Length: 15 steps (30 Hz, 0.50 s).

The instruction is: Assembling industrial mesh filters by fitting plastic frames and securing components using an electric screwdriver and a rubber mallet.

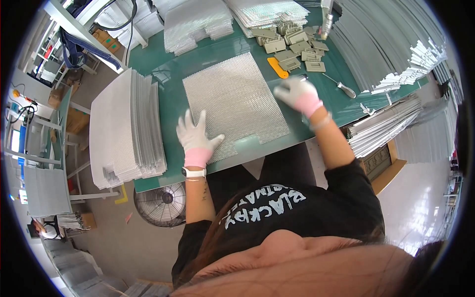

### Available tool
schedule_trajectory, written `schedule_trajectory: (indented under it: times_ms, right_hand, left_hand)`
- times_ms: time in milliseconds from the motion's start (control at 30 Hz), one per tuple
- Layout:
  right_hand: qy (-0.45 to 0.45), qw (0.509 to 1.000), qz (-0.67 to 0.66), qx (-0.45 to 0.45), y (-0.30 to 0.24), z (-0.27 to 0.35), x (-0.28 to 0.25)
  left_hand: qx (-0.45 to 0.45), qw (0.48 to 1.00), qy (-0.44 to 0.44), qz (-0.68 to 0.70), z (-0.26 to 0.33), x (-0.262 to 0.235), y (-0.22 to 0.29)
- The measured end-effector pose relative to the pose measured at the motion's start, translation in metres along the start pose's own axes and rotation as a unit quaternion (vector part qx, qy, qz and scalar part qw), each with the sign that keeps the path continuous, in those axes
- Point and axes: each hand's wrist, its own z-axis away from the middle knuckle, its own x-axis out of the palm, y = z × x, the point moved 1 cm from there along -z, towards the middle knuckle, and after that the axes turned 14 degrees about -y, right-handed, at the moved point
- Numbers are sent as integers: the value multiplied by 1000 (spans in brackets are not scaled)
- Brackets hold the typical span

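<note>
A silvery mesh-textured sheet (235,96) lies flat on the green tabletop in front of me, its near edge notched. My left hand (194,133), in a white glove with a pink cuff, rests on the sheet's left near part with fingers spread. To the right of the sheet is my right hand (298,95), gloved alike and smeared by motion; whether it holds anything cannot be made out. Just beyond it lie an orange-handled cutter (277,68) and a small dark thing partly hidden by the fingers. A screwdriver (340,86) with a pale handle lies further right.
Stacked mesh sheets (116,128) stand along the table's left edge, with more piles (198,24) at the back. Several greyish-beige plastic pieces (297,47) are heaped at the back right. Long grey strips (391,44) fill the right side. A floor fan (161,204) sits below the table.
</note>
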Motion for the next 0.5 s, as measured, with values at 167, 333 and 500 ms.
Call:
schedule_trajectory:
  times_ms: [167, 333, 500]
  right_hand:
    - [69, 974, 150, 158, 26, -72, -35]
    - [-65, 972, 164, 158, 34, -87, -36]
    - [94, 986, 137, 15, 23, -52, -39]
  left_hand:
    - [62, 994, -89, 19, 9, 10, -8]
    - [51, 998, 26, 29, 71, -7, 25]
    - [230, 741, -268, 570, 148, 57, 36]
